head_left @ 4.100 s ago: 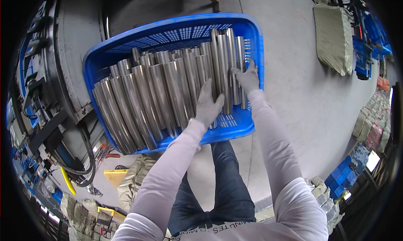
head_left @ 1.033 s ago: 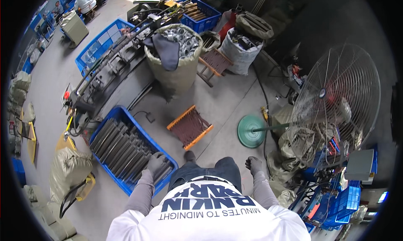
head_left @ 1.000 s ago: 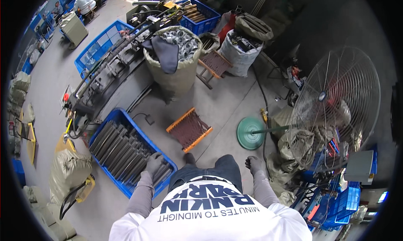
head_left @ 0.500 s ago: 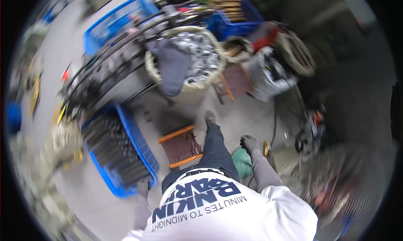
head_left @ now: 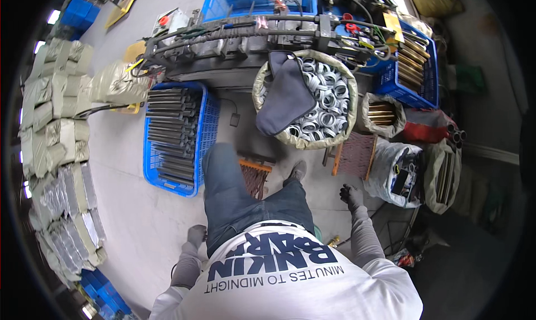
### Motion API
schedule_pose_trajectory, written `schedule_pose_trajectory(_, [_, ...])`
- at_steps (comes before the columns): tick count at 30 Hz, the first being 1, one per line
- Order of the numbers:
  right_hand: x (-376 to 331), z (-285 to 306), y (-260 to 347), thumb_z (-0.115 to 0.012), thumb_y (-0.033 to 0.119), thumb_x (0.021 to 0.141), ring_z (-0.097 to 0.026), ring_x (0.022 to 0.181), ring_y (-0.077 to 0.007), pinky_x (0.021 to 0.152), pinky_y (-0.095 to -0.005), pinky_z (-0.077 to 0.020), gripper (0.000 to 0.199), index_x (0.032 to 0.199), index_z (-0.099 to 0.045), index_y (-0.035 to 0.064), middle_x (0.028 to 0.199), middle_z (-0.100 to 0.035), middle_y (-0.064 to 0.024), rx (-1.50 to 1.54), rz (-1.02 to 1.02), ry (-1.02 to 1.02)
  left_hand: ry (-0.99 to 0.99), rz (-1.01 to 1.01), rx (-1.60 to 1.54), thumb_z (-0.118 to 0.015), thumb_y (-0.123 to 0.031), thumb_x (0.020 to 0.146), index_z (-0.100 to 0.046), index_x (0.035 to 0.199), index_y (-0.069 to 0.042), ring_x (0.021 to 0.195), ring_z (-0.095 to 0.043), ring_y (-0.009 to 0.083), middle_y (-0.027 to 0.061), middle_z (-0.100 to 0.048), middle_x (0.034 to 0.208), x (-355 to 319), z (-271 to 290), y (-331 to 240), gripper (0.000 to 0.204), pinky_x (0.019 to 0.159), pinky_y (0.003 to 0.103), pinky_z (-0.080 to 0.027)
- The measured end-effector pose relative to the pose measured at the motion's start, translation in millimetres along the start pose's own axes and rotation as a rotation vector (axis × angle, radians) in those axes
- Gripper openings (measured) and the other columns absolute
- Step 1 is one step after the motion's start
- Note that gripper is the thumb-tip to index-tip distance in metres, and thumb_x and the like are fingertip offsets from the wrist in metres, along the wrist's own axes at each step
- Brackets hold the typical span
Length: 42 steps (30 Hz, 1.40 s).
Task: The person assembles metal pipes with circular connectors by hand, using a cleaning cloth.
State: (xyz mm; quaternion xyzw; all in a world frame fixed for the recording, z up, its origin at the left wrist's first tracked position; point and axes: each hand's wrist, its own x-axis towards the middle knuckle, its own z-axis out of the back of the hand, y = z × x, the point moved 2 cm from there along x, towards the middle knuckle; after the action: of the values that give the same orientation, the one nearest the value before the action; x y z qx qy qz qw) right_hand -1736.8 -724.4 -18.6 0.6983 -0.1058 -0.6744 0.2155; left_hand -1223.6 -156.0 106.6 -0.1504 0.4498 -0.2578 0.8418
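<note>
While the left hand [head_left: 196, 235] and right hand [head_left: 350, 196] hang well apart, I see the metal tubes [head_left: 170, 131] in the blue basket [head_left: 210, 114].
I cannot tell how far the left hand is opened; it hangs beside the dark trousers [head_left: 226, 180], near the basket. I make out the right hand with fingers loosely parted, near a white sack [head_left: 382, 169] and a stool [head_left: 354, 155] with a brown cord seat. The basket rests on the floor [head_left: 120, 191]. Ahead, 1 large sack [head_left: 258, 91] is full of metal rings [head_left: 329, 101], a grey cloth [head_left: 287, 94] draped over its left side.
</note>
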Motion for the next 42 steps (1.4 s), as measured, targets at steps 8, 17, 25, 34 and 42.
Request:
schedule_pose_trajectory(8, [38.9,-16.5,52.0,-0.069,0.023,0.101,-0.068,0.068,-0.0165,0.057,-0.0300,-0.0528,0.023,0.115,-0.073,0.0046,0.088,-0.072,-0.0053,0.010,0.060,0.011,0.051,0.063,-0.073,-0.062,-0.028,0.101,-0.079,0.105,-0.006,0.079,-0.073,0.0264,0.0128,-0.078,0.095,34.0,0.4,-15.5,0.029,0.069,0.041,-0.059])
schedule_pose_trajectory(17, [-11.3,-70.9,16.6,-0.073,0.029,0.098,-0.058,0.059,-0.0121,0.051,-0.0298,-0.0453,0.025,0.102,-0.079,0.0050,0.080,-0.070,-0.0033,-0.410,-0.030,-0.095,-0.133,0.192,0.042,-0.068,-0.031,0.094,-0.078,0.097,-0.003,0.071,-0.071,0.0253,0.0135,-0.074,0.080,236.6,151.7,-137.6,0.030,0.071,0.043,-0.058])
schedule_pose_trajectory(25, [-119.6,-209.1,70.0,-0.085,0.052,0.087,-0.065,0.065,-0.0150,0.060,-0.0325,-0.0522,0.052,0.103,-0.084,0.0030,0.085,-0.077,-0.0073,-0.752,-0.193,0.020,0.420,-0.091,0.415,-0.074,-0.042,0.091,-0.077,0.104,-0.004,0.097,-0.076,0.0306,0.0163,-0.078,0.100,389.0,216.2,-301.3,0.040,0.089,0.042,-0.057])
schedule_pose_trajectory(34, [-135.5,-288.4,37.2,-0.073,0.044,0.090,-0.076,0.094,-0.0339,0.087,-0.0455,-0.0571,0.040,0.112,-0.085,0.0122,0.105,-0.081,-0.0177,-1.393,-0.243,0.557,0.937,-0.210,0.714,-0.075,-0.045,0.094,-0.074,0.112,-0.010,0.112,-0.072,0.0328,0.0132,-0.077,0.112,360.7,199.0,-320.9,0.040,0.096,0.042,-0.053])
schedule_pose_trajectory(42, [-149.0,-225.4,-1.7,-0.069,0.025,0.094,-0.073,0.111,-0.0330,0.097,-0.0390,-0.0559,0.033,0.120,-0.081,0.0093,0.117,-0.080,-0.0121,-0.859,-0.023,0.984,1.002,-0.470,0.788,-0.065,-0.038,0.097,-0.074,0.106,-0.010,0.108,-0.072,0.0355,0.0155,-0.075,0.107,309.7,180.6,-328.5,0.031,0.094,0.048,-0.055])
